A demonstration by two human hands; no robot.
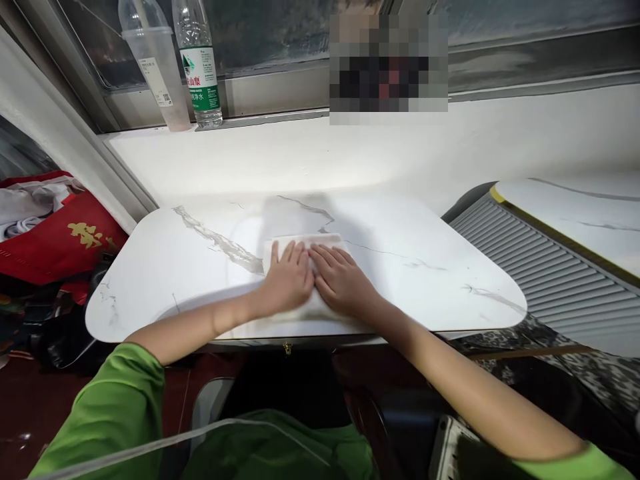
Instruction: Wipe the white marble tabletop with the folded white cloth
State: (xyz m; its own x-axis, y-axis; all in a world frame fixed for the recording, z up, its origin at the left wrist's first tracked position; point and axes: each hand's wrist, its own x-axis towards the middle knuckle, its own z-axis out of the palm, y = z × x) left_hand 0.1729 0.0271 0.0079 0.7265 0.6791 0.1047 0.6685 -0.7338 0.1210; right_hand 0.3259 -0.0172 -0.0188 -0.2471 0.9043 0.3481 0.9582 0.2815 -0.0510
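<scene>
At centre of frame, presses left hand (289, 277), loosely splayed, and, just right, right hand (343, 277), closer-fingered, onto cloth (314, 307) flat on table (415, 283). Clutches nothing. Seems partway through; cannot tell areas done from areas left.

The surface (430, 280) is leaving passing room on either side of the hands (289, 281), while the white wall (280, 157) is blocking the far edge.

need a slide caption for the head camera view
Left hand and right hand lie side by side on a white cloth on a grey-veined white tabletop.
</scene>
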